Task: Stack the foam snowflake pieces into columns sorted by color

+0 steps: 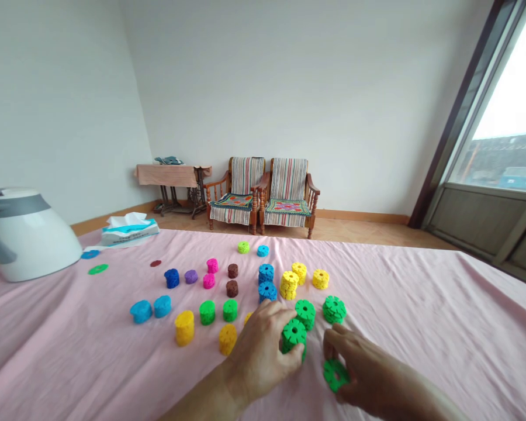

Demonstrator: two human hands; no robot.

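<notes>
My left hand [265,345] is curled round a stack of green notched plastic discs [294,332] on the pink cloth, thumb on the near side and fingers on the far side. To its right, my right hand [353,365] grips a tilted green notched disc [334,376] between thumb and fingers; whether more discs lie behind it I cannot tell. Two more green stacks, one [305,314] just behind the held stack and another [334,309] to the right, stand close by. Beyond the left hand are blue stacks [266,273] and yellow stacks [298,272].
Several short stacks spread leftward, among them a yellow stack [184,327], a light blue stack [141,311] and a brown stack [232,288]. A white kettle [44,240] and a tissue pack [129,229] stand at the left. Two wooden armchairs [288,204] are beyond the table.
</notes>
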